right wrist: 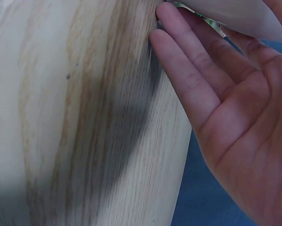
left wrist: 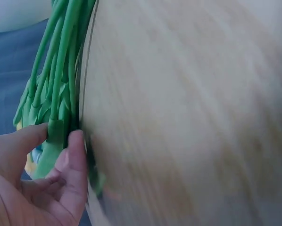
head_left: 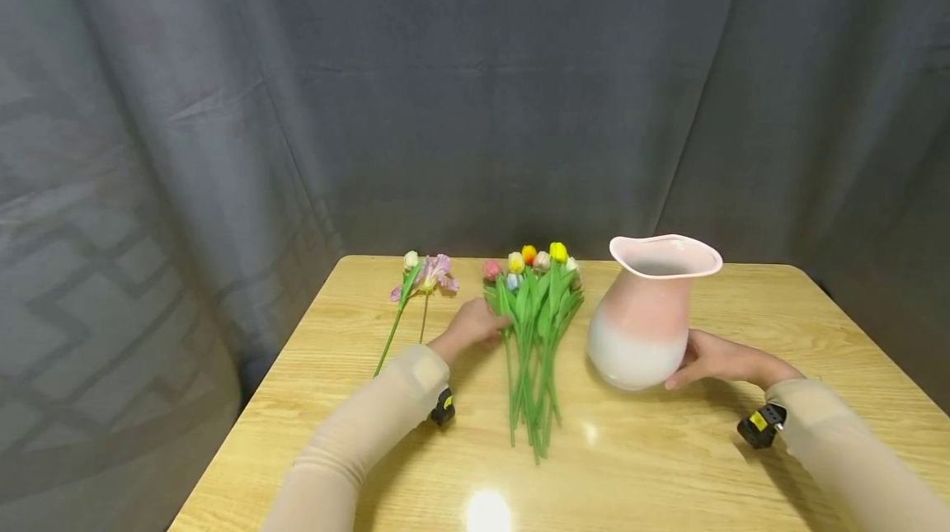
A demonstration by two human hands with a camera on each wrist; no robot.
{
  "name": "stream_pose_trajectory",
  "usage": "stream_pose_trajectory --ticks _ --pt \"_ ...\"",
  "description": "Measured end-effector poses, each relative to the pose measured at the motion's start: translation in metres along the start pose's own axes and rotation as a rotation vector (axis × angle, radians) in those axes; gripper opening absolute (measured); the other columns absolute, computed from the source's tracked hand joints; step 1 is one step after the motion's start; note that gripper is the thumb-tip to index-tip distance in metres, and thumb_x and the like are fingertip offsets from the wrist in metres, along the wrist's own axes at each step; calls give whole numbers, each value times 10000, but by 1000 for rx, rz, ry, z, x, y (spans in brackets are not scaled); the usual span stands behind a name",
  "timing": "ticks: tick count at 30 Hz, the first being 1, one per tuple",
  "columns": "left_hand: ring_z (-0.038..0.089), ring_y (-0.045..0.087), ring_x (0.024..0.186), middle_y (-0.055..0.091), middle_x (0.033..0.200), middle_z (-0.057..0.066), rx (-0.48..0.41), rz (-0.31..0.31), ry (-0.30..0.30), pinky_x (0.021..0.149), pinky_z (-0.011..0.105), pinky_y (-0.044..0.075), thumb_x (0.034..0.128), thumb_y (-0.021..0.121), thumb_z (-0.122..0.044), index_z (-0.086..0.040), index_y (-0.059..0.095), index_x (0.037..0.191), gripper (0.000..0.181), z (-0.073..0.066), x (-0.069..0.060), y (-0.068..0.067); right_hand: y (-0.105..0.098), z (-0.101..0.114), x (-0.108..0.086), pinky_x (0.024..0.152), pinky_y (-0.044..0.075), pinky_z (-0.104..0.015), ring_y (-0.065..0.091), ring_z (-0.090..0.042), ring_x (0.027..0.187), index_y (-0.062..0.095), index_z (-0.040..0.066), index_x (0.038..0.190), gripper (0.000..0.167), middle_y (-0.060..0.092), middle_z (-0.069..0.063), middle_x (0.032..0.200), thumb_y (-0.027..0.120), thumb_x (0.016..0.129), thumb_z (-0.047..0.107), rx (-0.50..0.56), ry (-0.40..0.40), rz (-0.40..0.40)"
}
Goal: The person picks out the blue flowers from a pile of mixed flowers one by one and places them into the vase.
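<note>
Several tulips with green stems (head_left: 530, 383) lie in a bunch on the table, their coloured heads toward the far edge. At the bunch's left side, my left hand (head_left: 475, 326) pinches a tulip's green leaf base (left wrist: 54, 134) between thumb and fingers; the left wrist view shows this hand (left wrist: 42, 179) close up. A pink and white vase (head_left: 646, 322) stands right of the bunch. My right hand (head_left: 723, 359) rests against its lower right side, and in the right wrist view the hand (right wrist: 235, 99) has nearly straight fingers, their tips by the vase (right wrist: 244, 16).
Left of the bunch, a white tulip (head_left: 411, 261) and a purple flower (head_left: 436, 272) lie on the wooden table (head_left: 297, 433). A grey curtain (head_left: 505, 103) hangs behind the table's far edge and along its left side.
</note>
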State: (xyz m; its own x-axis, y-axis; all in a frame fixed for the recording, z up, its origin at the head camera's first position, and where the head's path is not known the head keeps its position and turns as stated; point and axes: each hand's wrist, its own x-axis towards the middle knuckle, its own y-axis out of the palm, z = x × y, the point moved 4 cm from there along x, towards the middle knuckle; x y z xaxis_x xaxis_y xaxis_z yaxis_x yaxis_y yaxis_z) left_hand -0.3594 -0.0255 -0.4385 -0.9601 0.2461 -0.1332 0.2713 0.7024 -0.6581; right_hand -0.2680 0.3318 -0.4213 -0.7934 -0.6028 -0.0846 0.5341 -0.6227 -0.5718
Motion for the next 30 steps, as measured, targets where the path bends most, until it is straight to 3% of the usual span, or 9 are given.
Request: stream_pose_trajectory --ticks 8,13,15,20,22,30 --pt "121 588 444 617 521 45 -146 -18 -39 514 235 521 866 665 -141 -19 641 701 206 -4 -1 -2 -1 -1 0 908 473 -191 541 51 1115 345 -80 1374 709 537 -135 1308 753 817 82 -8 -12 -7" --pt "120 609 475 626 555 47 -195 -48 2 555 235 538 876 634 -109 5 646 763 160 -6 0 -12 -1 -4 0 905 471 -193 538 57 1110 348 -81 1375 712 521 -189 1321 755 818 96 -13 3 -9" --pt "112 608 470 611 552 43 -208 -70 24 586 294 571 882 617 -89 5 627 764 151 -8 1 -18 -1 -5 0 904 469 -190 527 68 1114 341 -64 1386 722 502 -198 1338 756 818 104 -19 12 -12" --pt "118 619 462 589 539 31 -169 -157 84 589 354 585 893 591 -92 -14 586 748 165 -22 -1 -45 -1 -7 -1 901 471 -190 529 63 1118 327 -54 1395 733 501 -167 1338 752 818 95 -18 16 -9" --pt "115 627 469 610 565 40 -140 -206 106 553 313 574 900 592 -109 -15 586 770 160 -28 -3 -59 -1 -7 -1 903 474 -193 535 53 1120 322 -63 1393 731 515 -148 1330 749 819 89 -15 11 -6" --pt "192 674 541 696 796 140 -62 -429 182 462 230 526 954 575 -161 23 563 1044 205 -50 -21 -124 0 -6 0 908 462 -183 523 66 1128 325 -32 1406 737 504 -113 1339 750 818 96 -20 8 -13"
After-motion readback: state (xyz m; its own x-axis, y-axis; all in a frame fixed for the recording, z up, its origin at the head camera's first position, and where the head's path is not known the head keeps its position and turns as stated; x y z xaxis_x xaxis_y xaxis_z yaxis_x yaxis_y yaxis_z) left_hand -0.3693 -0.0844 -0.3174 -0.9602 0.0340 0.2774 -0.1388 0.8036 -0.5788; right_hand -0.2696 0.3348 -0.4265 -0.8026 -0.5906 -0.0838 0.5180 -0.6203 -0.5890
